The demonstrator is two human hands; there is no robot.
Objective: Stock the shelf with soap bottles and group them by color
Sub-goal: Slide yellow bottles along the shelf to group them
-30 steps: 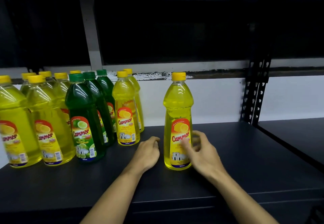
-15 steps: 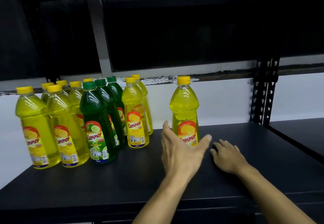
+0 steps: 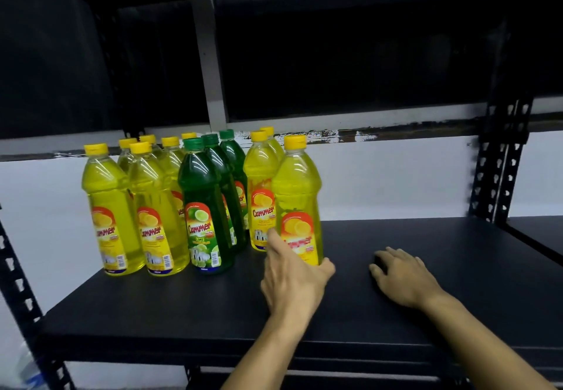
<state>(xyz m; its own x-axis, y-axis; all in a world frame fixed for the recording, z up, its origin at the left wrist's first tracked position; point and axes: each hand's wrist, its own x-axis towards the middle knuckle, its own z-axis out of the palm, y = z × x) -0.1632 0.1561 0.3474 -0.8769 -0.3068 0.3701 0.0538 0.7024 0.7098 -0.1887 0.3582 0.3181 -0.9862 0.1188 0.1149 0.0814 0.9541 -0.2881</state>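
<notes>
On the shelf, yellow bottles flank a green row. The left hand wraps the rightmost yellow bottle — placing step; next, release beside its neighbours. The right hand rests flat, empty.

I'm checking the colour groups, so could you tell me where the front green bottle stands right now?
In the head view the front green bottle stands left of centre on the shelf, between a yellow bottle and the yellow-capped pair.
</notes>
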